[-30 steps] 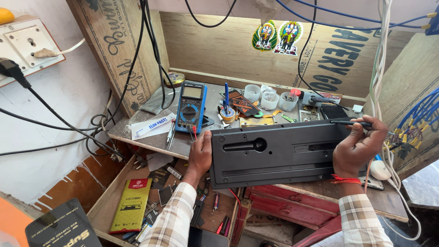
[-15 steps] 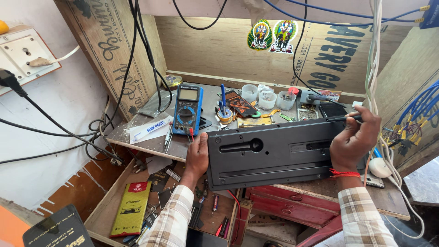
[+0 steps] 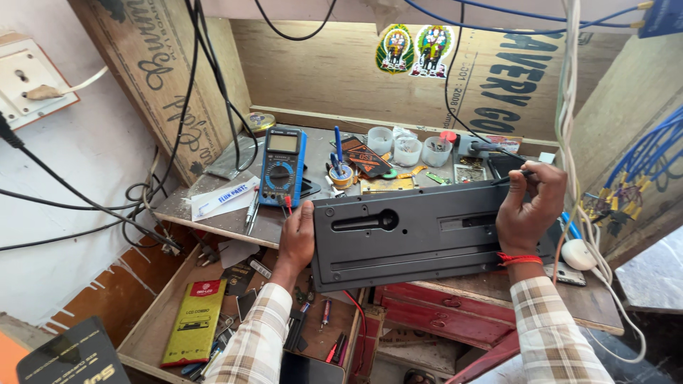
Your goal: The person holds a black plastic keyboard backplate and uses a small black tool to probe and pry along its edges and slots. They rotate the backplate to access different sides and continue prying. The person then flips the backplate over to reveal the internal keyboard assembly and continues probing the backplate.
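Gripping the long black plastic panel (image 3: 427,231) at both ends, the hands hold it flat over the front of the wooden tabletop (image 3: 213,217). The left hand (image 3: 297,238) curls around the panel's left edge, thumb on top. The right hand (image 3: 525,210) rests closed at the right end, pinching a thin dark tool (image 3: 514,176) (its tip touches the panel's upper edge). A blue multimeter (image 3: 282,167) lies just behind the panel, with small white cups (image 3: 407,148) farther back.

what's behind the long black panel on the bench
Behind the black panel stand a blue multimeter, three small clear cups and scattered small parts. The bench directly under the panel is covered.
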Demonstrator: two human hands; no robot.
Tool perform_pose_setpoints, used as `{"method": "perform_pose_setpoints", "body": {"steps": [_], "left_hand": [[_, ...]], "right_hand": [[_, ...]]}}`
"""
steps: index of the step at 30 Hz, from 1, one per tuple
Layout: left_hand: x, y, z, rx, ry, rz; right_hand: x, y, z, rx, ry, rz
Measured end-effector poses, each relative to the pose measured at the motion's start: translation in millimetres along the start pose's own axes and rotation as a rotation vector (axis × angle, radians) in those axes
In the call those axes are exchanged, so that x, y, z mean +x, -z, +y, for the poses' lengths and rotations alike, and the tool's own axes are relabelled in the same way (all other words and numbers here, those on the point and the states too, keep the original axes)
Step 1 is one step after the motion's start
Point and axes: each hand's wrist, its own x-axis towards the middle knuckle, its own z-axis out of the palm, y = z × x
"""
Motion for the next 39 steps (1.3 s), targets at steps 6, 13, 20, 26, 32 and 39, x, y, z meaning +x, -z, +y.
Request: {"method": "perform_pose_setpoints", "body": {"steps": [6, 13, 20, 26, 32, 39], "left_hand": [[1, 1, -2, 0.038, 0.028, -0.005], [1, -1, -4, 0.043, 0.068, -0.029], [1, -2, -5, 0.043, 0.045, -0.015], [1, -3, -9, 0.025, 0.031, -0.006], [2, -2, -9, 0.034, 0.042, -0.014], [2, -2, -12, 0.027, 0.045, -0.012]], "right_hand": [[-4, -5, 6, 0.090, -0.088, 0.032], [-10, -6, 17, 0.123, -0.130, 0.000], [-9, -6, 10, 0.121, -0.043, -0.021], [-8, -6, 8, -0.004, -0.014, 0.016], [-9, -10, 12, 0.072, -0.106, 0.040], [-11, -9, 6, 0.196, -0.148, -0.010]]}}
